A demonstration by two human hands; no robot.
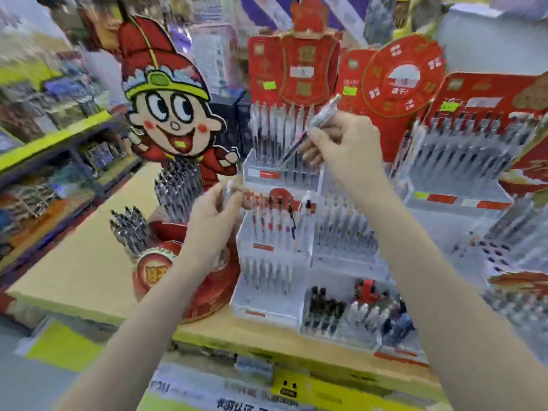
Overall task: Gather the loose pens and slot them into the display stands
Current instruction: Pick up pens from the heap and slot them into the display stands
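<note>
1. The right hand (341,143) has its fingers curled in a narrow pinch around 1 clear pen (311,129). The pen slants, cap end up and to the right, dark tip down and to the left.

2. That tip points at the front row of the upper clear stand (284,173), just above its slots. The slant likely lets the person aim the tip into a free hole. Whether the tip already touches the stand cannot be told through the blur.

3. The left hand (216,209) is raised lower and to the left, its fingers and thumb closed lightly on a small pale object (227,189), probably another pen seen end on. The blur hides what it is. It seems held in reserve as the next one to slot.

4. Below the left hand stands a tiered clear stand (275,262) with rows of upright pens, and to its right a second tiered stand (344,241), also well filled.

5. At the left is a red round stand (207,286) holding clusters of dark pens, topped by a cartoon figure cutout (169,96) in a red hat.

6. Behind the stands rise red display cards (296,69), and further right another stand with pens (462,161).

7. All sit on a tan shelf (89,256) with a yellow front edge. No loose pens lying on the shelf can be made out.
</note>
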